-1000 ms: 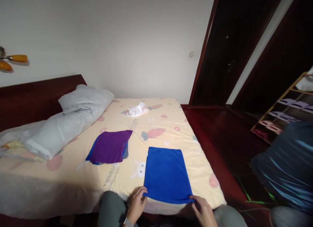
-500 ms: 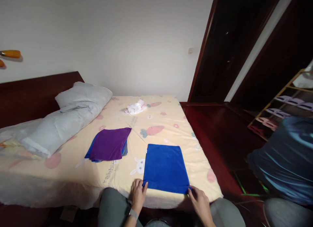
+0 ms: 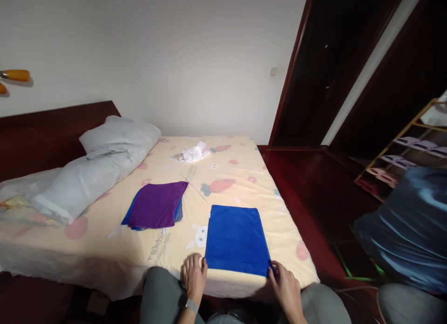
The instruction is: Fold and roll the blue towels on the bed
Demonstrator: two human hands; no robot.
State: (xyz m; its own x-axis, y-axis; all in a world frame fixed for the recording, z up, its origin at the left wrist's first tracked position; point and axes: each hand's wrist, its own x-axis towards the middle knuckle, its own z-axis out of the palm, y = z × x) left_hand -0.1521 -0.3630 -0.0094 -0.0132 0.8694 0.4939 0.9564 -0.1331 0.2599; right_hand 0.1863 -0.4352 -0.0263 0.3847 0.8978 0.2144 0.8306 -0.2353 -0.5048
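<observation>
A square blue cloth [image 3: 237,240] lies flat near the front edge of the bed, with a small white tag at its left side. My left hand [image 3: 194,276] is at its near left corner, thumb and fingers closed on the edge there. On the other side, my right hand [image 3: 285,286] pinches the near right corner between thumb and fingers. To the left rests a stack of cloths with a purple cloth [image 3: 157,205] on top. Blue and grey edges stick out from beneath it.
The bed [image 3: 251,179] has a cream sheet printed with rabbits and carrots. A crumpled white plastic bag [image 3: 194,152] lies farther back. At left is a grey-white quilt [image 3: 94,175] against the headboard [image 3: 52,133]. A shoe rack [image 3: 401,142] and dark blue fabric [image 3: 408,226] are at right.
The fingers of my left hand have shifted slightly left at the cloth's corner. My right hand's fingers have changed their hold a little. The blue cloth lies almost the same.
</observation>
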